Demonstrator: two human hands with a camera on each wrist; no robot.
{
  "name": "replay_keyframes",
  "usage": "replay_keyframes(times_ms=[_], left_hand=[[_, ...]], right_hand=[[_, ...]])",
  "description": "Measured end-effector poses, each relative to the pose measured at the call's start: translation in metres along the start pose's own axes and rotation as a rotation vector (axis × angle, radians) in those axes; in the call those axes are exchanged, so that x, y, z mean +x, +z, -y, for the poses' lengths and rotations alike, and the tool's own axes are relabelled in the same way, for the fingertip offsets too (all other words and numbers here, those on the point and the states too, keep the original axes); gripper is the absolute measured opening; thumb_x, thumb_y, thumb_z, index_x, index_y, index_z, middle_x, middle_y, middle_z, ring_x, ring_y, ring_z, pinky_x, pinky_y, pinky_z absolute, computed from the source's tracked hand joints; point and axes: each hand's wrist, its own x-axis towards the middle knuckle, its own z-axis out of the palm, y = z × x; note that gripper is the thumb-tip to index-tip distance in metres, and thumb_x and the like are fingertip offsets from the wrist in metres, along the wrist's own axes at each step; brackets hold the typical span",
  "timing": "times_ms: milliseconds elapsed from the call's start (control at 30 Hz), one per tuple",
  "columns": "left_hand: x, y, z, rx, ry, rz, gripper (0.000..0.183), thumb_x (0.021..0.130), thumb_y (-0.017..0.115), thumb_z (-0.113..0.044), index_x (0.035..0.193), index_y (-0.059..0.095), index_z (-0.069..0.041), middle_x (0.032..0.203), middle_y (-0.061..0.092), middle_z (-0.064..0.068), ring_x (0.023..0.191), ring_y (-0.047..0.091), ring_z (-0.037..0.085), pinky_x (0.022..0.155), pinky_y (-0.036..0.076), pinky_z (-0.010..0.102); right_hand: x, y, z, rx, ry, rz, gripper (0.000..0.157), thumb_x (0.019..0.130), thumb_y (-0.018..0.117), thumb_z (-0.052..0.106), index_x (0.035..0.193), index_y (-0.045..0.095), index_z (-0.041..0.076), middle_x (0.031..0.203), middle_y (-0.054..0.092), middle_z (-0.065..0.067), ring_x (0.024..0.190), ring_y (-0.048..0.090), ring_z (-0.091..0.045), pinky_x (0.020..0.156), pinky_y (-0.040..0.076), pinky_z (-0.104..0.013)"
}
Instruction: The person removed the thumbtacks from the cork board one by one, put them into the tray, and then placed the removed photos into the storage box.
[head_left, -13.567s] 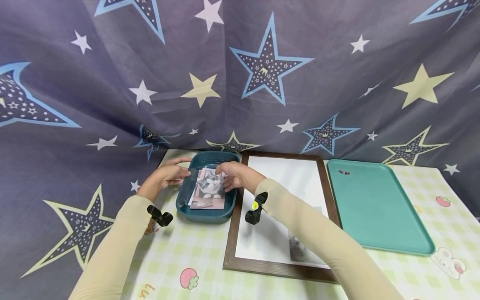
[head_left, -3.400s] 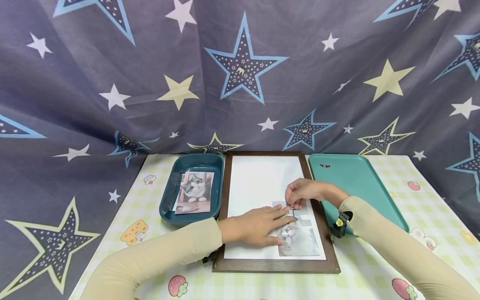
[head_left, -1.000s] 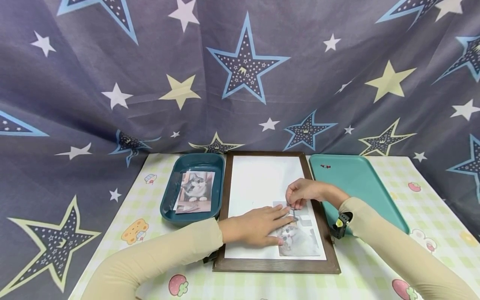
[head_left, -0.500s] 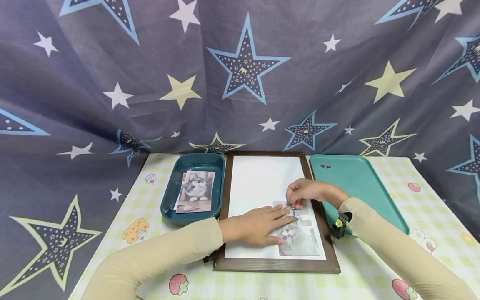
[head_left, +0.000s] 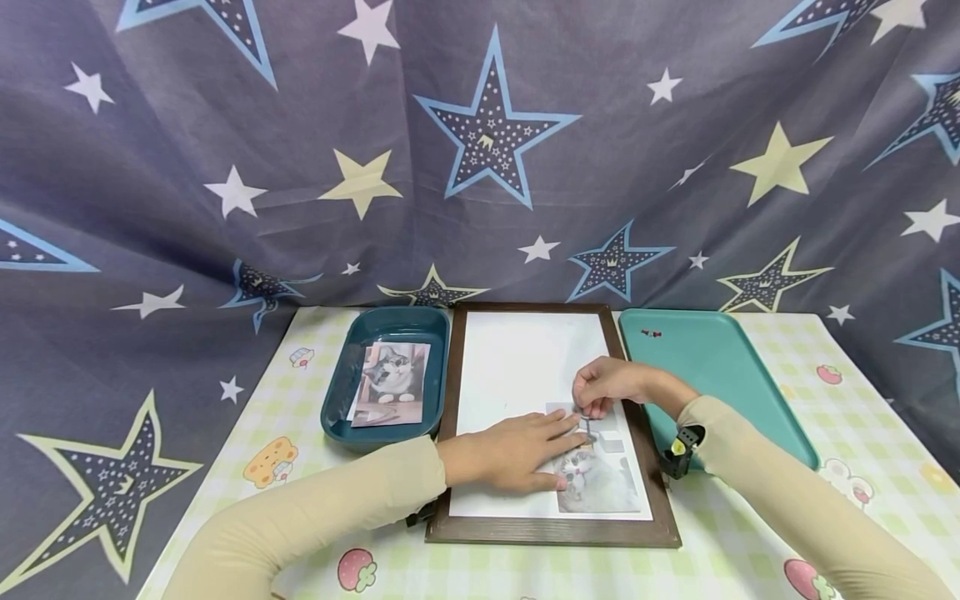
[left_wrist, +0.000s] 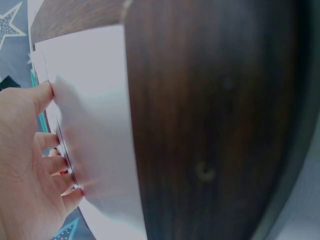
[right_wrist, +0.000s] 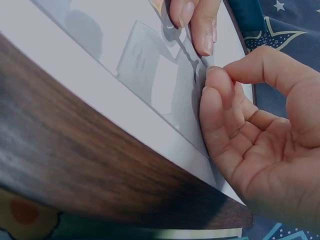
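A cat photo (head_left: 600, 483) lies on the white board (head_left: 498, 358) in its brown frame, near the lower right corner. My left hand (head_left: 517, 454) rests flat on the board and the photo's left side, fingers spread. At the photo's top edge my right hand (head_left: 611, 387) pinches a small red push pin between thumb and fingers. Most of the pin is hidden; only a red speck shows in both wrist views. In the right wrist view, the right hand's fingertips (right_wrist: 212, 75) meet the photo's edge beside the left hand's fingers (right_wrist: 202, 25).
Left of the frame (head_left: 555, 532) stands a dark blue bin (head_left: 330, 417) holding more cat photos (head_left: 392, 383). A teal tray (head_left: 720, 375) is on the right, with a few red push pins (head_left: 651, 332) near its far left corner. A starry curtain (head_left: 300, 125) hangs behind the table.
Both hands have left the blue bin, where they were handling photos, and are now over the framed board. Over the last few seconds they have stayed almost still at the lower right photo.
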Motion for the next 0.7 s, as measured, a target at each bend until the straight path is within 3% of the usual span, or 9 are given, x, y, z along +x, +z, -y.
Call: replay_keyframes(times_ms=[700], left_hand=[[0.0006, 0.0003, 0.0006, 0.003, 0.004, -0.002, 0.071, 0.106, 0.034, -0.059, 0.165, 0.017, -0.023, 0.172, 0.013, 0.006, 0.158, 0.017, 0.028, 0.127, 0.023, 0.04]], right_hand=[[0.0007, -0.0019, -0.0041, 0.028, -0.003, -0.002, 0.005, 0.092, 0.064, 0.006, 0.089, 0.065, 0.003, 0.074, 0.066, -0.001, 0.068, 0.063, -0.012, 0.065, 0.054, -0.025]])
